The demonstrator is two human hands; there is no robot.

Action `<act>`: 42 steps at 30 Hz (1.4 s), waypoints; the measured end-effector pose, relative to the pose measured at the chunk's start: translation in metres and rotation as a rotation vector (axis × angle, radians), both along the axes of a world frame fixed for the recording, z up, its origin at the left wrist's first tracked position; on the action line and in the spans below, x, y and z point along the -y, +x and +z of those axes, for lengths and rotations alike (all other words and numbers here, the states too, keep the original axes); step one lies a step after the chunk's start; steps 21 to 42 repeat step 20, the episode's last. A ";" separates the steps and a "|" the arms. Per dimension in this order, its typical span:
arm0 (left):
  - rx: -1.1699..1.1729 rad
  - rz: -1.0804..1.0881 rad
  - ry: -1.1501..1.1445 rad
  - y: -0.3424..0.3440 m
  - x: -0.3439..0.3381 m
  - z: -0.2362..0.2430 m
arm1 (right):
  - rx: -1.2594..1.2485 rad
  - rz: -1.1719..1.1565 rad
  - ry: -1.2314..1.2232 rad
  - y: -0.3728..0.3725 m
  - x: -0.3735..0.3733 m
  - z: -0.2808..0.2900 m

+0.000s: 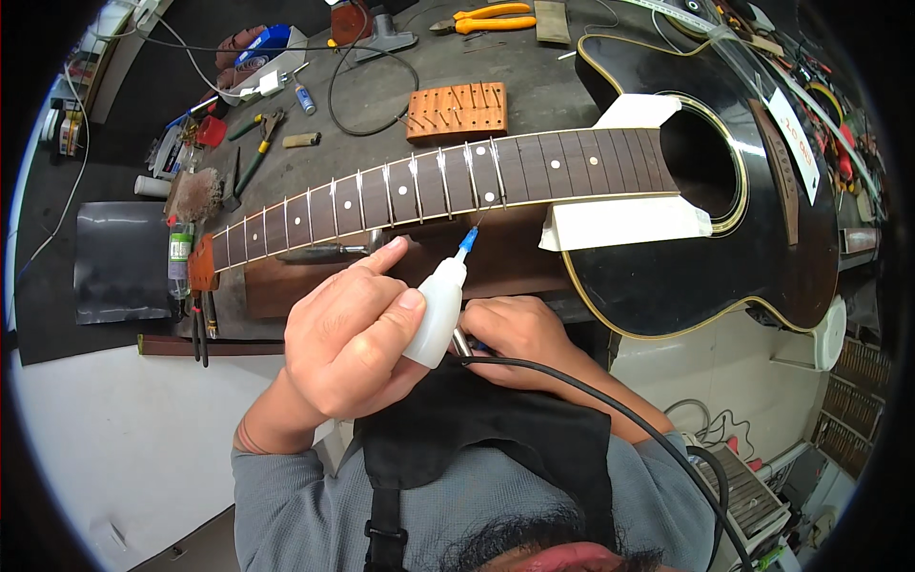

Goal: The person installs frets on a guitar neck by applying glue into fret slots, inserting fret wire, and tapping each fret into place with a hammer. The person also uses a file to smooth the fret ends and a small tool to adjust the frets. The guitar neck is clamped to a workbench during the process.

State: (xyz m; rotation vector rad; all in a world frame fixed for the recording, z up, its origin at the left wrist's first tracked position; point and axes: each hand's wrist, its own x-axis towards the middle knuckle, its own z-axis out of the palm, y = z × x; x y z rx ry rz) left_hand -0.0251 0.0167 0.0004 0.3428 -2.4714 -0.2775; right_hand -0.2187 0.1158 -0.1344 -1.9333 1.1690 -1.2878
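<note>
My left hand (348, 334) is closed round a small white squeeze bottle (440, 310) with a blue needle tip (468, 240). The thin needle points up at the near edge of a guitar's dark fretboard (429, 186), close to a pair of pearl dots; whether it touches is too fine to tell. Bright metal frets cross the fretboard's left part; toward the body only dark slot lines show. My right hand (519, 334) lies beside the bottle, fingers curled round a corded tool with a metal cylinder end (462, 343), mostly hidden.
The black guitar body (667, 281) lies at right, white tape (629, 219) beside the fretboard's end. Behind the neck stands a wooden block (457, 110) holding fret wires. Yellow-handled pliers (496, 17) and cutters (262, 148) lie on the bench. A black cable (610, 400) crosses my right forearm.
</note>
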 end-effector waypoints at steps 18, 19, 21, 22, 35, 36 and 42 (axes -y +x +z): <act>-0.628 0.125 0.703 0.021 0.015 0.001 | -0.024 -0.008 0.032 0.004 0.001 0.011; -0.783 0.129 0.842 0.014 0.017 0.005 | -0.061 -0.017 0.043 0.002 -0.001 0.013; -0.820 0.102 0.964 0.026 0.023 0.006 | -0.078 -0.004 0.021 0.001 0.006 0.018; -0.820 0.102 0.964 0.026 0.023 0.006 | -0.078 -0.004 0.021 0.001 0.006 0.018; -0.820 0.102 0.964 0.026 0.023 0.006 | -0.078 -0.004 0.021 0.001 0.006 0.018; -0.820 0.102 0.964 0.026 0.023 0.006 | -0.078 -0.004 0.021 0.001 0.006 0.018; -0.820 0.102 0.964 0.026 0.023 0.006 | -0.078 -0.004 0.021 0.001 0.006 0.018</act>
